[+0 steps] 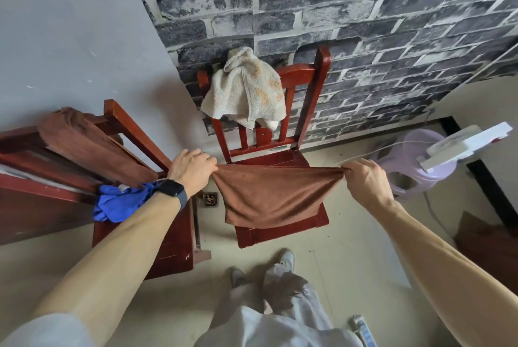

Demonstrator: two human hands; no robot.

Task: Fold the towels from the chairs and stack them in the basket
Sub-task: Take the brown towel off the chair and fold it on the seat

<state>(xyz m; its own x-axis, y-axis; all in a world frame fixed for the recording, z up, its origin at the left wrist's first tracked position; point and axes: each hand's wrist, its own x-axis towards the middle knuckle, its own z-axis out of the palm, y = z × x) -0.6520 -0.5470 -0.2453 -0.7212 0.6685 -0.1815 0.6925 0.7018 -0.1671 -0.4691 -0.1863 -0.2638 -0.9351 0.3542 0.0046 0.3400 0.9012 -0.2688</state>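
right now both hands pinch the brown towel's [269,198] top corners, left hand [193,168] at nine o'clock, right hand [364,181] at three, stretched over the chair seat [283,230], mid-fold i'd say, next bringing corners together.

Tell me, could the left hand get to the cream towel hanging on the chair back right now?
Probably not at once. The left hand is pinching a corner of the brown towel, stretched between both hands. Nothing blocks the way to the cream towel; it would only need to let go first.
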